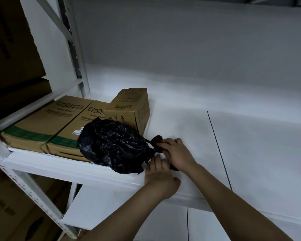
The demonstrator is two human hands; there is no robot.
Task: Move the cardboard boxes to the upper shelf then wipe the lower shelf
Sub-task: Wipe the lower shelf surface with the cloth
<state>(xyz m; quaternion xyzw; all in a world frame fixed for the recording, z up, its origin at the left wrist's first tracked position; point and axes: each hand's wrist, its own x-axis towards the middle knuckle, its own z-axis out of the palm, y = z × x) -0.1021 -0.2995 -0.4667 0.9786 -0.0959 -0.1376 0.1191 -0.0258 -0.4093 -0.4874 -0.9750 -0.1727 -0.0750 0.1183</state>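
Both hands are on the white shelf (189, 129) next to a crumpled black bag (115, 145). Right hand (176, 152) has its fingers curled on a dark cloth (158, 140); left hand (161, 176) lies flat, fingers straight, touching the bag's edge. Three boxes (47, 122) sit at the shelf's left end, behind the bag.

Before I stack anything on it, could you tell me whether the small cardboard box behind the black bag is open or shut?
Shut: the small cardboard box shows flat, closed top flaps.
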